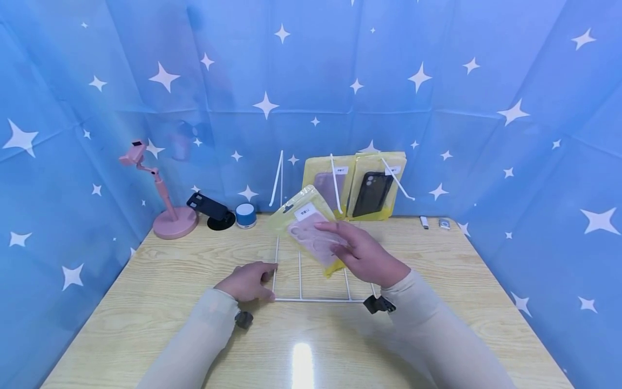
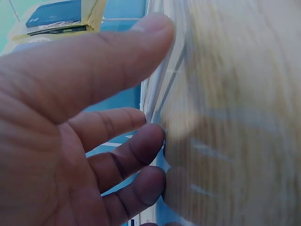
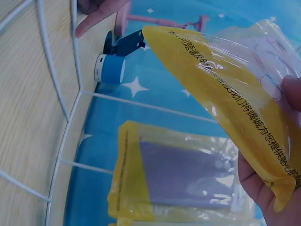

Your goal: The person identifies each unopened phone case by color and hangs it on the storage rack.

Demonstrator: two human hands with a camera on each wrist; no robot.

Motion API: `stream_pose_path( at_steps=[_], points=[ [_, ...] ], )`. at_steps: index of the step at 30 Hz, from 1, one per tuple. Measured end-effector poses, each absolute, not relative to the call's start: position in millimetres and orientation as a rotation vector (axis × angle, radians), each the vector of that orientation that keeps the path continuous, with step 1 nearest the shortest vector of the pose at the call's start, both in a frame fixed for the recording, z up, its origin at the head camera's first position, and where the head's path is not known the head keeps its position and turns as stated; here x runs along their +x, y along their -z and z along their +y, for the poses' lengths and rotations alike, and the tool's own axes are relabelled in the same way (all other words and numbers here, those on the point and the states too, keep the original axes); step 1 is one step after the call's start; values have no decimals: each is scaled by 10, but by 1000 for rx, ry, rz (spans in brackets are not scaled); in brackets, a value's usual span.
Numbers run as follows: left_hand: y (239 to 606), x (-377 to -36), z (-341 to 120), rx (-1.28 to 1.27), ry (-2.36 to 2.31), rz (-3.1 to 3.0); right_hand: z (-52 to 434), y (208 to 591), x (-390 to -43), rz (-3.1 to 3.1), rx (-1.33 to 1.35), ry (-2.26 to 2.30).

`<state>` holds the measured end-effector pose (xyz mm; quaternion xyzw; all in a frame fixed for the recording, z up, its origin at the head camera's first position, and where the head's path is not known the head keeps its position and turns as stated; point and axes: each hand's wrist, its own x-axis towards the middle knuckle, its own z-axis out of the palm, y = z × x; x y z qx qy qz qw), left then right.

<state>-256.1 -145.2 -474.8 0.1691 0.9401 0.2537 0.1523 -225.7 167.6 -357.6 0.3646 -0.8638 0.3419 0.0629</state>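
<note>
My right hand grips a clear-and-yellow zip bag with a pale phone case in it, holding it tilted over the front of a white wire display rack. In the right wrist view the bag's yellow base with printed characters shows close up. My left hand rests on the table at the rack's left front corner, thumb and fingertips spread apart along the wire. On the rack's middle hook hangs a bag with a purple case; on the right hook hangs one with a black case.
The rack's left hook carries no bag. Behind it to the left stand a blue round speaker, a black phone on a stand and a pink holder. Two small items, one a white stick, lie at the back right.
</note>
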Motion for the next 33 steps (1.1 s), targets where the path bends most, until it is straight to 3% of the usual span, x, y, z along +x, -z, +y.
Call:
stream_pose_path(
  at_steps=[14,33],
  points=[
    [4751,-2561,-1440,472,-711,2704,1513,3452,-2147,-2437,1266,-1076],
    [4725,-2542,-1440,459,-716,2697,1402,3380,-2199,-2562,1164,-964]
  ],
)
